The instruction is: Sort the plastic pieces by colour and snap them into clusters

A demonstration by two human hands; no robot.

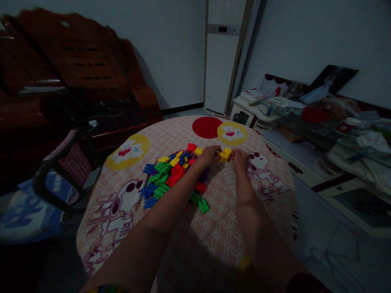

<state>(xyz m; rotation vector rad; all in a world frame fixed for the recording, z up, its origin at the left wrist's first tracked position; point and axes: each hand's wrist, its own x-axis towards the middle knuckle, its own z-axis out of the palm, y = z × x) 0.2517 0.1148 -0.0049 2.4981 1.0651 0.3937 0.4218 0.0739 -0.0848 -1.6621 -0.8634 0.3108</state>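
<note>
Nearest of all, the lower part of the frame is crossed by a left forearm (171,203) and a right forearm (252,207), both bare and stretched over a round table covered with a patterned tablecloth (222,195). Left of centre, a heap of plastic blocks (161,178) in green, blue, red and yellow is spread on the cloth, partly hidden by the left forearm. At its near edge, a green block (203,206) is seen just beside the left forearm.

Farther up, just right of centre, a small cluster of yellow blocks (225,154) is held between the two hands: its left side is pinched by the fingers of the left hand (210,154), and its right side is grasped by the right hand (240,158). Whether the pieces are fully joined cannot be told. Beyond the heap, a red block (192,147) is seen.

At the left edge, a chair (65,167) is placed beside the table. On the right, a low cabinet (293,165) is loaded with papers (250,97) and clutter. Farther back, a wooden bench (88,61) is seen at upper left, and a tall white appliance (221,69) is stood at top centre.
</note>
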